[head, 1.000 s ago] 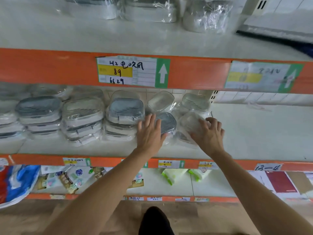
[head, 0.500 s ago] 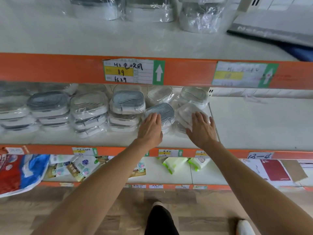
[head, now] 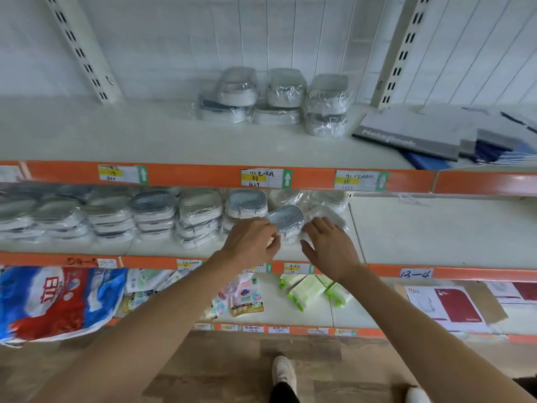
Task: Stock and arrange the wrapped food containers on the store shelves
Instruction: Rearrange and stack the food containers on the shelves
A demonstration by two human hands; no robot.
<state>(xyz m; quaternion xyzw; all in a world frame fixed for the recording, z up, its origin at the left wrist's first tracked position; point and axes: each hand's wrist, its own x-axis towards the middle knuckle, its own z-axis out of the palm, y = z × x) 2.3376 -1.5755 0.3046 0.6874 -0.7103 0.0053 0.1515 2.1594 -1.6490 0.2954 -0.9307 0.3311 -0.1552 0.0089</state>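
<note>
Straightening the last stacks at the right end of the middle shelf.

Your left hand (head: 251, 242) has its fingers curled at the near edge of the tilted grey-lidded container (head: 284, 218); whether it truly pinches the wrap you cannot tell from here. Your right hand (head: 329, 247) lies just beside it, fingers fairly straight, resting on the clear wrapped container (head: 327, 215). The two hands are close together but not touching. Both packs sit on the middle shelf (head: 421, 228), at the end of the long row of wrapped stacks (head: 151, 213). Level the tilted pack first, then square it against the neighbouring stack (head: 245, 205). The film looks slippery, so press down on the lid rather than drag the wrap. More containers (head: 279, 97) wait on the top shelf.
</note>
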